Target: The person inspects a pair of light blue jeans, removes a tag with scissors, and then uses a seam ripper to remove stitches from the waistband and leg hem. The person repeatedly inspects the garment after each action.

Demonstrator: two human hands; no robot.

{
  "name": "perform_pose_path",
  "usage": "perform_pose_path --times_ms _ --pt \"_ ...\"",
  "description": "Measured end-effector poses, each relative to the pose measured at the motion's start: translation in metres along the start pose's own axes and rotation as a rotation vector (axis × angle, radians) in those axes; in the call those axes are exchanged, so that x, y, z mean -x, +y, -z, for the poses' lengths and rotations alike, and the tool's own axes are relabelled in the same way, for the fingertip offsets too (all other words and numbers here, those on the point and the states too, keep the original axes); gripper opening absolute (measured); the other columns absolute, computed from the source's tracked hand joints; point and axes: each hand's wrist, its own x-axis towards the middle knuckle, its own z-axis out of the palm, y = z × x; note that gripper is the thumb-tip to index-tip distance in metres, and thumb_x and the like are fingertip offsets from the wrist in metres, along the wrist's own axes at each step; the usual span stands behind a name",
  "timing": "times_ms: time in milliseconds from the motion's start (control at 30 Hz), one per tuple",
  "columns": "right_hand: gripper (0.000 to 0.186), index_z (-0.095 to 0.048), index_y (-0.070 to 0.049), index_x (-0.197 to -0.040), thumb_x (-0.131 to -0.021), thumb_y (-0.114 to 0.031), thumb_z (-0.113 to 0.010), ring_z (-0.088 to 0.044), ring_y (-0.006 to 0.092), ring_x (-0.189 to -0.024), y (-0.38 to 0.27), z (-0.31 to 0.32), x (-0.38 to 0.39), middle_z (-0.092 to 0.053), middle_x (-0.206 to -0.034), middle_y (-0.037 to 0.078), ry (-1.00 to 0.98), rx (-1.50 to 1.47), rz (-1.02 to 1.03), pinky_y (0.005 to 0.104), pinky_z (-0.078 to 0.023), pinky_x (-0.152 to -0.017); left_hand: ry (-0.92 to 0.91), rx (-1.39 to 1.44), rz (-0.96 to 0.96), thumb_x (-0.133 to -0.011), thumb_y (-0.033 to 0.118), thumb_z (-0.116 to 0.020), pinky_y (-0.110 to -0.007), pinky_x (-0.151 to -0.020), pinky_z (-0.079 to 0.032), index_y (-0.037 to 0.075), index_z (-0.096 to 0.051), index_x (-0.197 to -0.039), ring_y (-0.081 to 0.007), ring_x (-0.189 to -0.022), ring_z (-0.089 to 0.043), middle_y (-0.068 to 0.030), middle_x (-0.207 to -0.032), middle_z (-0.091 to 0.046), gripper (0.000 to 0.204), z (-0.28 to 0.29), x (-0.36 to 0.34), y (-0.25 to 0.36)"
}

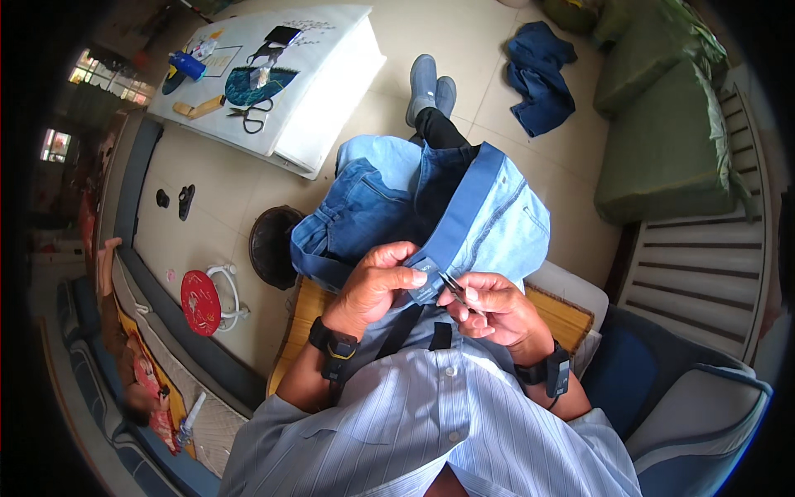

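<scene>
A pair of light blue jeans (505, 224) lies over my lap, with a darker blue waistband and a small label (426, 282) near my hands. My left hand (373, 286) grips the waistband beside the label, thumb on top. My right hand (497, 306) holds a small metal pointed tool (454, 290), perhaps snips or tweezers, with its tip at the label's edge.
A white table (339, 74) bears scissors and small items. A black bin (269, 265), red stool (199, 298), dark jeans (538, 91) and green cushioned seat (654, 157) surround me. Another person (132, 373) lies on a sofa at the left.
</scene>
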Motion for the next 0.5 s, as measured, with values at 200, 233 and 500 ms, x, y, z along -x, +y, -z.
perform_pose_path --times_ms 200,233,500 --pt "0.034 -0.066 0.011 -0.122 -0.104 -0.019 -0.068 -0.047 0.0064 -0.061 0.003 0.006 -0.007 -0.058 -0.085 0.006 -0.007 -0.099 -0.038 0.0182 -0.036 -0.047 -0.046 0.075 0.000 -0.089 0.007 -0.069 -0.028 -0.089 -0.053 0.000 -0.070 -0.113 -0.0137 -0.093 -0.069 -0.0060 -0.105 -0.076 0.026 -0.010 0.001 0.004" --pt "0.034 -0.066 0.011 -0.122 -0.104 -0.019 -0.068 -0.047 0.0064 -0.060 0.002 0.007 -0.008 -0.059 -0.086 0.007 -0.012 -0.104 -0.043 0.0182 -0.036 -0.047 -0.043 0.081 -0.010 -0.090 0.008 -0.068 -0.029 -0.089 -0.054 -0.001 -0.069 -0.114 -0.0157 -0.092 -0.070 -0.0078 -0.104 -0.076 0.026 -0.008 0.000 0.001" --pt "0.033 -0.064 0.013 -0.122 -0.106 -0.016 -0.063 -0.046 0.0059 -0.060 0.001 0.014 -0.010 -0.061 -0.087 0.010 -0.039 -0.159 -0.081 0.0183 -0.037 -0.046 -0.059 0.083 -0.026 -0.091 0.010 -0.067 -0.030 -0.090 -0.054 -0.002 -0.069 -0.114 -0.0175 -0.092 -0.071 -0.0094 -0.103 -0.075 0.026 -0.005 -0.002 -0.002"
